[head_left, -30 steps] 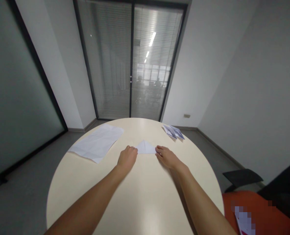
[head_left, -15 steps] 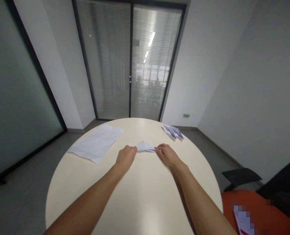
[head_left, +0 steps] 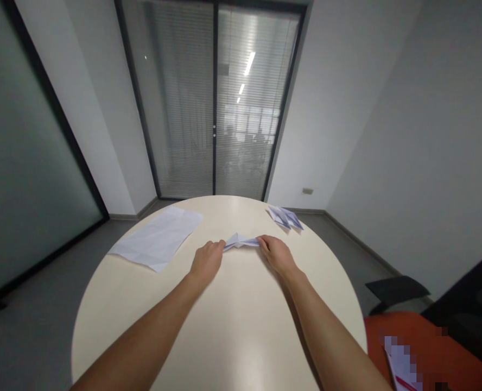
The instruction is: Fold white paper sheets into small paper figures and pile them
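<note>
Between my hands, over the far half of the round table, is a folded white paper [head_left: 241,242], narrow and with a small raised ridge at its middle. My left hand [head_left: 208,259] pinches its left end, and my right hand [head_left: 277,253] grips the right end between thumb and fingers. Both hands hide the paper's tips. Farther back on the right, two folded paper pieces [head_left: 285,218] lie side by side near the table's edge. A flat, creased sheet of white paper [head_left: 159,239] lies to the left of my left hand.
The cream round table [head_left: 241,320] stands before a glass door with blinds [head_left: 212,108]. At the lower right is an orange chair [head_left: 407,326] with a black armrest [head_left: 399,289]; a partly blurred, pale item rests on its seat.
The folded paper has gone from a broad, flat triangle to a narrower, twisted shape with its ends turned. My right hand has risen slightly. The view has shifted a little.
</note>
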Demonstrator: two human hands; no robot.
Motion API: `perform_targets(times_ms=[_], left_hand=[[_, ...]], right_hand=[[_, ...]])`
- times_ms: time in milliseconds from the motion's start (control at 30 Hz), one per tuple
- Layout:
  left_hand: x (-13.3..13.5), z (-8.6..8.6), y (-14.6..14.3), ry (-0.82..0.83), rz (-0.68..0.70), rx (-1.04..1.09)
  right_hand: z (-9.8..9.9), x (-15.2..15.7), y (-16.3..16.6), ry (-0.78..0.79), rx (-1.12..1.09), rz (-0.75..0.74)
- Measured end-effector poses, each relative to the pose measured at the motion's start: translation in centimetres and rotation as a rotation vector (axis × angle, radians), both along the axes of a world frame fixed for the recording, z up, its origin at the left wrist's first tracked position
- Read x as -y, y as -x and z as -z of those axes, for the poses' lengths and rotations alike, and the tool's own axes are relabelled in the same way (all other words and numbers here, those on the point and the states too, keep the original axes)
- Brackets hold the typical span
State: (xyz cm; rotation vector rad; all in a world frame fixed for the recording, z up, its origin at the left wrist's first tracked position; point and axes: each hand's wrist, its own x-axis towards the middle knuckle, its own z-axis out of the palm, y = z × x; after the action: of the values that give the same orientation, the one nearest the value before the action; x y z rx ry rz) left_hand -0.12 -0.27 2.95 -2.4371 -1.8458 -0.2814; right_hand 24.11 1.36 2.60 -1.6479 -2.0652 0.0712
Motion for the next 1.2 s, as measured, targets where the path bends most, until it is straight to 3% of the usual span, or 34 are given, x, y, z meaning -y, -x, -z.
perform_targets(times_ms=[333,633,833,1200], left_hand=[[-0.3,0.5,0.3,-0.01,-0.086,0.075],[-0.8,0.9,0.3,-0.036,-0.122,0.142],[-0.8,1.3,-0.4,0.0,-0.102,0.37],[-1.1,2.0,-1.2,0.01,-0.088,0.539]], right_hand=[[0.8,-0.5,-0.5,-0.057,-0.054,-0.074],[0.5,-0.5,-0.4,-0.066,-0.108,0.058],[0.1,-0.3,0.5,-0.166,-0.213,0.088],[0.2,-0.2,1.3,-0.134,-0.078,-0.015]])
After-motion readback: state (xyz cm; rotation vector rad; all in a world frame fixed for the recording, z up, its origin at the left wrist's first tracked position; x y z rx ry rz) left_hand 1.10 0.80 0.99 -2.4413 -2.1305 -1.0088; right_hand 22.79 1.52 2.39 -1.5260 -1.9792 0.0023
